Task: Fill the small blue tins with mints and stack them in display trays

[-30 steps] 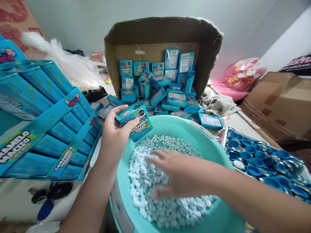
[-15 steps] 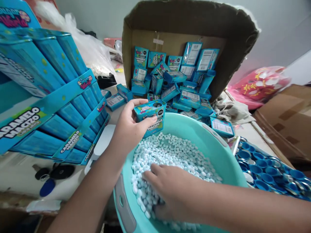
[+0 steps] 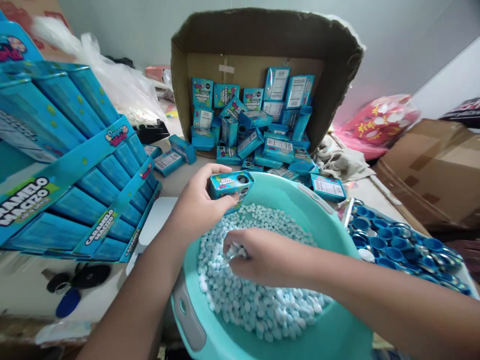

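My left hand (image 3: 197, 207) grips a small blue candy box (image 3: 230, 184) with a round hole in its top, held over the far rim of a teal basin (image 3: 330, 330). The basin holds a heap of small pale blue candies (image 3: 258, 300). My right hand (image 3: 262, 257) is closed round a pinch of those candies, lifted just above the heap and a little below the box.
A tipped cardboard carton (image 3: 262, 45) at the back spills several more blue boxes (image 3: 258, 130). Blue display stands (image 3: 71, 165) rise at the left. A tray of blue caps (image 3: 401, 247) lies at the right, and brown cartons (image 3: 435, 170) beyond it. Black tape rolls (image 3: 86, 275) sit near the front left.
My right hand went from lying flat on the candies to digging in, then closed and lifted a pinch toward the box. My left hand lowered and tilted the box over the basin.
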The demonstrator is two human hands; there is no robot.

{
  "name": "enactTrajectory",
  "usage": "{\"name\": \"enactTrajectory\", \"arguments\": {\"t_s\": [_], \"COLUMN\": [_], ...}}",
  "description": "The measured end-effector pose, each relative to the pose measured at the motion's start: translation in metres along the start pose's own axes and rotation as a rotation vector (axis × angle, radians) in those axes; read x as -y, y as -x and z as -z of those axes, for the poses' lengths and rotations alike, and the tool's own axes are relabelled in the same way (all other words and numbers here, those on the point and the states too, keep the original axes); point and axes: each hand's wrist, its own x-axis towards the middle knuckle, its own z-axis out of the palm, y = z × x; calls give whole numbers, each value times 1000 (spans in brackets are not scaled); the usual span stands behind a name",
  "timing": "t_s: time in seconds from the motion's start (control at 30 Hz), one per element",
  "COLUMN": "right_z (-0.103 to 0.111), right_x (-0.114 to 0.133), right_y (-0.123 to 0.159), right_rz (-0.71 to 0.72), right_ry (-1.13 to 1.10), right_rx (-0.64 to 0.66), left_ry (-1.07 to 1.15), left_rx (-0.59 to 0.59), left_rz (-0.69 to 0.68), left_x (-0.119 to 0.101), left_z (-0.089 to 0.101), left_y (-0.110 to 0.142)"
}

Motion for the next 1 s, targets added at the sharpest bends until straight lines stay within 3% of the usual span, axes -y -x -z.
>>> {"name": "enactTrajectory", "arguments": {"t_s": [0.2,0.37,0.53,0.63,0.83,1.0], "right_z": [9,18,38,45,41,38], "right_x": [8,4,-2,-5,-9,-10], "right_y": [8,10,19,22,14,10], "right_rz": [84,241,248,225,56,22], "right_ry": [-821,-1213,-1308,-1348,-1364,-1266], "right_rx": [-138,-394,-697,-805,-738,-733], "left_ry": [-63,-91,-174,-175,-161,-200], "left_rx": [148,194,387,526,619,601], "left_rz": [76,20,33,13,-79,-90], "left_x": [4,2,-11,-19,-24,-19], "left_z": [3,4,6,8,8,8], "left_y": [2,3,10,15,22,20]}}
